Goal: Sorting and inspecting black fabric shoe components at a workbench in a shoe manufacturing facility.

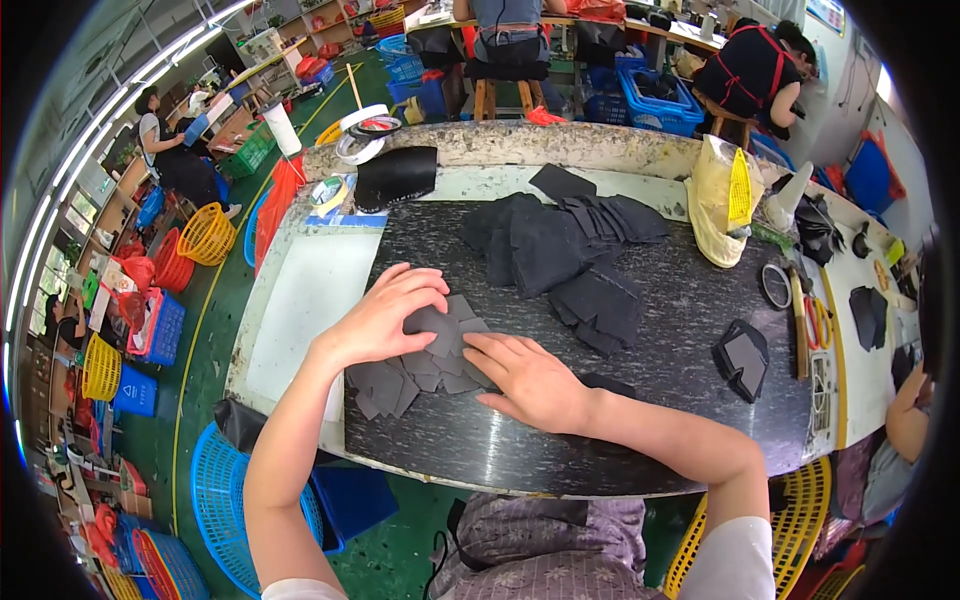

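Note:
My left hand [385, 315] curves round a dark grey flat cut piece [432, 325], its thumb and fingers at opposite edges. Under and around it lies a loose pile of similar grey pieces [385, 388], overlapping at odd angles. My right hand [530, 380] lies palm down with fingers stretched out, the fingertips touching the right side of that pile. Farther off, black fabric pieces [545, 245] are heaped and fanned on the dark speckled work board [480, 440]. A small black piece [608, 384] shows partly behind my right forearm.
To the right are a black piece with a grey patch [742, 360], scissors [820, 322], a tape ring [775, 286] and a cream container [715, 205]. Tape rolls [365, 130] stand far left. Blue [225, 505] and yellow [808, 515] baskets flank me below. Other people sit beyond.

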Tool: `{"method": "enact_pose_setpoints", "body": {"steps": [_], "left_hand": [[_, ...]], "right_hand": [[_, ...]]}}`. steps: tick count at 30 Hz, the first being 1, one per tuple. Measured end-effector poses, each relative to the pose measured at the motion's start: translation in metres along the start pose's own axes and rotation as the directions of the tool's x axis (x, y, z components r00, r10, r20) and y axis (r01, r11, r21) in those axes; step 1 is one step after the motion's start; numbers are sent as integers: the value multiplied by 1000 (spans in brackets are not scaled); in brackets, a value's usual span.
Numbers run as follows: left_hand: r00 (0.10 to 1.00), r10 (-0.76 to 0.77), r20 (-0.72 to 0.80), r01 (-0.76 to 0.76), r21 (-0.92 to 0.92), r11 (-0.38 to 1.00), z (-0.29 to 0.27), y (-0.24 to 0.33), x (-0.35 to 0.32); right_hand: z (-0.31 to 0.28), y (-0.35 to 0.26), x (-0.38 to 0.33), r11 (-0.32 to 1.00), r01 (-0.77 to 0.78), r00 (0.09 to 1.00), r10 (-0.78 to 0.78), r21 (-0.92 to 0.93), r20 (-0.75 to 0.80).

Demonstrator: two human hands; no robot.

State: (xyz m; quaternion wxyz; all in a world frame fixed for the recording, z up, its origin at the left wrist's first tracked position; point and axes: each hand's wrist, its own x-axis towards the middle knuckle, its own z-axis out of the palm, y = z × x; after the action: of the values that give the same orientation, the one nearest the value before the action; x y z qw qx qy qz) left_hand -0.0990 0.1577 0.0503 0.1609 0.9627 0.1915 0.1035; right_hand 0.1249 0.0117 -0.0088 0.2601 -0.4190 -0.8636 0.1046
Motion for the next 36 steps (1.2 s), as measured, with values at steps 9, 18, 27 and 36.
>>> {"method": "enact_pose_setpoints", "body": {"steps": [9, 18, 27, 36], "left_hand": [[678, -509, -530, -74, -738, 670, -21, -39, -42], [908, -389, -157, 88, -836, 542, 36, 80, -14], [965, -224, 135, 68, -956, -285, 95, 137, 13], [923, -372, -95, 64, -918, 392, 97, 153, 12]], "right_hand": [[3, -6, 13, 1000, -18, 1000, 18, -11, 14], [-58, -15, 13, 699, -276, 927, 375, 660, -9], [-65, -18, -71, 935, -63, 866, 226, 349, -447], [-55, -31, -127, 615, -341, 683, 682, 711, -262]]}}
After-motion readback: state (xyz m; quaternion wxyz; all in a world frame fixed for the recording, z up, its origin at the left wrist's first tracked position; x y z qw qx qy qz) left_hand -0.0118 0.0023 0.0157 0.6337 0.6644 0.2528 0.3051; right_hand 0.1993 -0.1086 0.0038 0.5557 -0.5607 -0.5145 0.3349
